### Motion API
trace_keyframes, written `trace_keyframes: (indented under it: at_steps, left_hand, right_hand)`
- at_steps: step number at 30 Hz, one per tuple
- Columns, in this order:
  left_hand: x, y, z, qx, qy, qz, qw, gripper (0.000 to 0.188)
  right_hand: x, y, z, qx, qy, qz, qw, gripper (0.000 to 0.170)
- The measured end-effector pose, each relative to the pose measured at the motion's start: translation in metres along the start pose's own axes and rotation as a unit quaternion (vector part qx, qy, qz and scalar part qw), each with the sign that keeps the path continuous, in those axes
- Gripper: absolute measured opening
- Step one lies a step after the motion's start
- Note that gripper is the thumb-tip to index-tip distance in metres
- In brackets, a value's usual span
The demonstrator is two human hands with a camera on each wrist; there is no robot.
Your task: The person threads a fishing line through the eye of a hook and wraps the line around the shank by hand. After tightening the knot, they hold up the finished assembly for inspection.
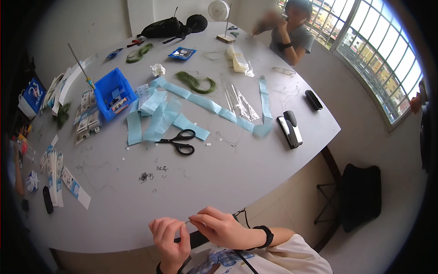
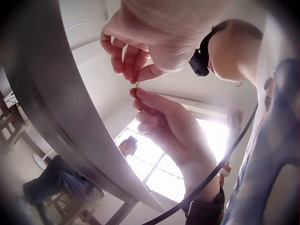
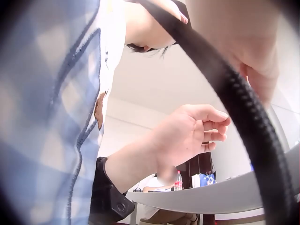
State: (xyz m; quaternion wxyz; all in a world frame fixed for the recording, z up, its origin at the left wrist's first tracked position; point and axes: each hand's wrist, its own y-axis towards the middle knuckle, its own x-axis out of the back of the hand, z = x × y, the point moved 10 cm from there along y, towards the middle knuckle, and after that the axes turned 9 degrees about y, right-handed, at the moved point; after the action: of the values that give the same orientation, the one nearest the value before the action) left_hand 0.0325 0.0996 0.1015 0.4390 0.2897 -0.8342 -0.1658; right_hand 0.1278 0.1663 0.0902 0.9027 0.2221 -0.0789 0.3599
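In front of the body, just past the table's near edge, both hands meet at their fingertips. The right hand (image 1: 223, 230) pinches a small, thin, wire-like piece (image 2: 137, 90) between thumb and forefinger. Thumb and fingertips of the left hand (image 1: 168, 235) come together at its other end, above the right hand in the left wrist view. Fingers hide most of this piece, so its exact kind I cannot tell. On the table ahead lies a small pile of dark hooks (image 1: 146, 176), with a few loose ones beside it.
Black scissors (image 1: 182, 142) lie beyond the hooks, by pale blue strips (image 1: 162, 116). A blue bin (image 1: 114, 93) and printed cards (image 1: 54, 173) are on the left. To the right stands a stapler (image 1: 290, 130). Green line coils (image 1: 196, 82) lie farther back; another person (image 1: 294, 34) sits opposite.
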Motion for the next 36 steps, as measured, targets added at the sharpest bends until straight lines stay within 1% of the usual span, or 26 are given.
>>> trace_keyframes:
  at_steps: [8, 14, 16, 18, 19, 21, 22, 23, 24, 25, 27, 29, 31, 32, 33, 34, 36]
  left_hand:
    - [-0.001, 0.001, 0.001, 0.009, -0.016, 0.004, 1.0, 0.007]
    - [0.001, 0.002, 0.003, 0.017, -0.025, -0.01, 0.999, 0.007]
    - [0.002, 0.003, 0.006, 0.029, -0.025, -0.012, 0.999, 0.007]
    - [0.005, 0.005, 0.006, 0.034, -0.029, -0.022, 0.999, 0.007]
    - [0.003, 0.005, 0.01, 0.05, -0.021, -0.017, 0.998, 0.007]
    - [0.0, 0.007, 0.015, 0.066, -0.1, -0.026, 0.992, 0.005]
    - [0.0, 0.007, 0.02, 0.083, -0.085, -0.027, 0.993, 0.005]
    - [-0.004, 0.009, 0.021, 0.084, -0.122, -0.019, 0.989, 0.004]
    - [-0.006, 0.009, 0.021, 0.087, -0.16, -0.011, 0.983, 0.003]
    - [-0.005, 0.007, 0.023, 0.102, -0.151, -0.009, 0.983, 0.003]
    - [-0.008, 0.009, 0.027, 0.117, -0.207, -0.005, 0.971, 0.003]
    - [-0.007, 0.007, 0.029, 0.122, -0.199, -0.009, 0.972, 0.003]
    - [-0.003, 0.011, 0.023, 0.084, -0.196, -0.01, 0.977, 0.003]
    - [-0.003, 0.01, 0.022, 0.08, -0.196, -0.019, 0.977, 0.003]
    - [-0.005, 0.01, 0.023, 0.086, -0.202, -0.012, 0.975, 0.003]
    - [-0.003, 0.009, 0.023, 0.092, -0.2, -0.019, 0.975, 0.003]
    - [-0.001, 0.008, 0.024, 0.093, -0.197, -0.03, 0.976, 0.004]
  right_hand:
    - [0.0, 0.0, 0.002, 0.02, -0.022, -0.003, 1.0, 0.022]
    - [0.004, 0.003, -0.006, -0.033, 0.006, 0.006, 0.999, 0.019]
    - [0.007, 0.002, -0.011, -0.059, 0.015, -0.012, 0.998, 0.017]
    - [0.009, 0.003, -0.012, -0.061, 0.029, -0.011, 0.998, 0.015]
    - [0.009, 0.003, -0.012, -0.06, 0.043, -0.014, 0.997, 0.014]
    - [0.013, 0.005, -0.011, -0.054, 0.041, -0.024, 0.997, 0.014]
    - [0.011, 0.006, -0.013, -0.08, 0.043, -0.01, 0.996, 0.014]
    - [0.01, 0.007, -0.015, -0.106, 0.043, 0.0, 0.993, 0.013]
    - [0.01, 0.007, -0.014, -0.105, 0.048, -0.002, 0.993, 0.012]
    - [0.009, 0.008, -0.013, -0.105, 0.048, -0.001, 0.993, 0.012]
    - [0.009, 0.008, -0.012, -0.098, 0.055, -0.002, 0.994, 0.009]
    - [0.01, 0.003, -0.013, -0.102, 0.068, -0.001, 0.992, 0.009]
    - [0.007, 0.005, -0.014, -0.098, 0.081, -0.005, 0.992, 0.009]
    - [0.007, 0.005, -0.013, -0.094, 0.09, -0.004, 0.991, 0.009]
    - [0.009, 0.005, -0.012, -0.091, 0.098, -0.003, 0.991, 0.008]
    - [0.007, 0.005, -0.011, -0.095, 0.1, 0.009, 0.99, 0.009]
    - [0.008, 0.004, -0.01, -0.093, 0.102, 0.005, 0.99, 0.008]
